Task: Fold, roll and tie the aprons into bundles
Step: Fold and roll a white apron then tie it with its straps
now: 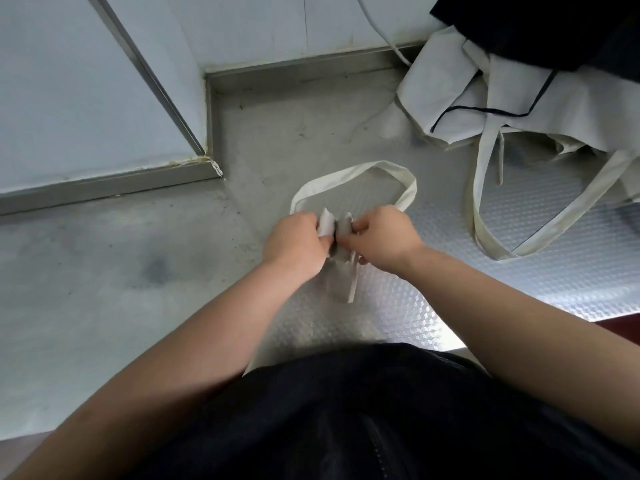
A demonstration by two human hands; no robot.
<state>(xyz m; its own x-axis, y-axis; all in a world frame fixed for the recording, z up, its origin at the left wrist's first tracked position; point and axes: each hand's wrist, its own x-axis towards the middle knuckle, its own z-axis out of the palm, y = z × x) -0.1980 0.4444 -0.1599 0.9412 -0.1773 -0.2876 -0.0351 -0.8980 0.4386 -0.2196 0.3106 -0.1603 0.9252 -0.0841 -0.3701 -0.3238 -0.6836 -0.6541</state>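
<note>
two bare arms reach over a steel table [138, 258]. near its middle, the left grip [294, 241] and right grip [381, 237] both curl round a small rolled bundle [327, 225], held between them. its pale strap [363, 168] loops toward the far edge. more aprons [519, 98] lie heaped at the far right corner.

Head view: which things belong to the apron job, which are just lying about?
In the job: left hand, right hand, rolled apron, its strap loop, waiting apron pile.
Lying about: dark cloth, grey cable.
</note>
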